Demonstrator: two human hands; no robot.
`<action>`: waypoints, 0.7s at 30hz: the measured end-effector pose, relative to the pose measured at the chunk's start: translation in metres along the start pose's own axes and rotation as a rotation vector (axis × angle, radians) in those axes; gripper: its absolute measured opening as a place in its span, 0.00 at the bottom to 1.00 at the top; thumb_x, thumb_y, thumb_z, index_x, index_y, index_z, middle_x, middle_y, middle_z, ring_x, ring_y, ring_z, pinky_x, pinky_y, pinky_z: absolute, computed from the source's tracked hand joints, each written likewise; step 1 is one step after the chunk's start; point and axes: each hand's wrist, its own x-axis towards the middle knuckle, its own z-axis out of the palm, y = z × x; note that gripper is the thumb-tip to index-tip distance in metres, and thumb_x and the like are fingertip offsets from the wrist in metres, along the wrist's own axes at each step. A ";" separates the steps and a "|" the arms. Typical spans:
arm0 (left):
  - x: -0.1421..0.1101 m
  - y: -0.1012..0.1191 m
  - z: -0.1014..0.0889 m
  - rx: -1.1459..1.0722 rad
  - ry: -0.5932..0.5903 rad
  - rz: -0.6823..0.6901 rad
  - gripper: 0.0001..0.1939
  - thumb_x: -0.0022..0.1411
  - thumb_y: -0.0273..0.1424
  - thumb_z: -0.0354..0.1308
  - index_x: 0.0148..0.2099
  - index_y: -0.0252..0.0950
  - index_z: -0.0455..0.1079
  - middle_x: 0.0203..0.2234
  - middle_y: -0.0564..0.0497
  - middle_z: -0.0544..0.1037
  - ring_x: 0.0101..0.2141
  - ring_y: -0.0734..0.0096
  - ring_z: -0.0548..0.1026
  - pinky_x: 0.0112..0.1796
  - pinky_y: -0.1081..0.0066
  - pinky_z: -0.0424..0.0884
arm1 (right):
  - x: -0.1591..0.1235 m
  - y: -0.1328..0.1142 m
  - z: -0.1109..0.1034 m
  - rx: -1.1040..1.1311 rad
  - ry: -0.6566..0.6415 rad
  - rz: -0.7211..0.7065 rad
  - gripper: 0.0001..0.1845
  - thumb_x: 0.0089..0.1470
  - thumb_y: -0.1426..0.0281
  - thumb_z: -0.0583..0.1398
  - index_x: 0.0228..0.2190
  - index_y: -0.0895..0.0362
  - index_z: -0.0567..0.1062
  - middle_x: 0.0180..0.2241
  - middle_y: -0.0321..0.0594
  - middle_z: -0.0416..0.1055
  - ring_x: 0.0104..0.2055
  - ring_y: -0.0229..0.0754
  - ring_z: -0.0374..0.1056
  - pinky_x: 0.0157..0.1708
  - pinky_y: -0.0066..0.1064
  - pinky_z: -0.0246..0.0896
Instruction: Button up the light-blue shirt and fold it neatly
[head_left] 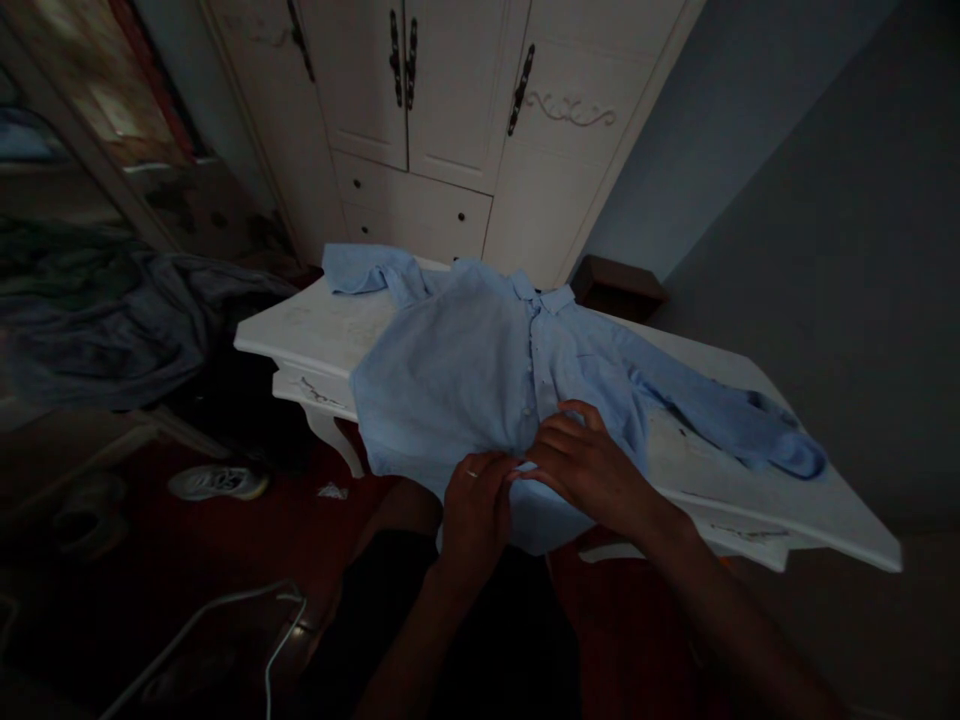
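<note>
A light blue button-up shirt (450, 370) lies spread on a white table (315, 320), its collar toward the wardrobe and its hem hanging over the near edge. One sleeve is folded at the left; the other stretches out along the table to the right. My left hand (478, 500), with a ring on a finger, pinches the front placket low on the shirt. My right hand (577, 460) meets it there, thumb and fingers closed on the same strip of cloth. Whether a button sits between the fingertips is hidden.
Behind the table stands a white wardrobe (442, 130) with dark handles. A pile of grey clothes (112, 320) is at the left. On the red floor lie a shoe (217, 482) and a white cable (225, 600). A brown box (619, 288) stands behind the table.
</note>
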 end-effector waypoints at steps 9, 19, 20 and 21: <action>-0.014 -0.010 0.010 -0.002 0.106 0.086 0.14 0.63 0.19 0.51 0.47 0.37 0.71 0.38 0.49 0.80 0.38 0.68 0.74 0.39 0.66 0.72 | -0.021 0.002 0.027 -0.002 0.188 -0.079 0.09 0.63 0.74 0.56 0.41 0.54 0.76 0.38 0.39 0.78 0.46 0.42 0.69 0.55 0.42 0.50; -0.011 -0.012 0.015 0.026 0.113 0.131 0.10 0.64 0.23 0.54 0.45 0.37 0.72 0.37 0.48 0.80 0.37 0.69 0.76 0.38 0.67 0.72 | -0.033 0.015 0.049 0.054 0.267 -0.015 0.10 0.64 0.71 0.55 0.41 0.50 0.77 0.38 0.35 0.79 0.46 0.42 0.71 0.52 0.41 0.52; -0.011 -0.013 0.015 0.020 0.108 0.128 0.10 0.64 0.22 0.53 0.46 0.37 0.71 0.37 0.48 0.80 0.37 0.69 0.76 0.38 0.67 0.72 | -0.032 0.015 0.049 0.074 0.278 -0.020 0.11 0.65 0.71 0.54 0.40 0.51 0.77 0.37 0.36 0.79 0.46 0.42 0.70 0.51 0.40 0.52; -0.012 -0.013 0.016 0.013 0.106 0.127 0.11 0.64 0.22 0.53 0.46 0.37 0.71 0.38 0.48 0.80 0.38 0.69 0.76 0.39 0.67 0.72 | -0.030 0.014 0.049 0.092 0.286 -0.028 0.12 0.65 0.71 0.53 0.40 0.52 0.77 0.36 0.36 0.79 0.46 0.42 0.70 0.51 0.40 0.53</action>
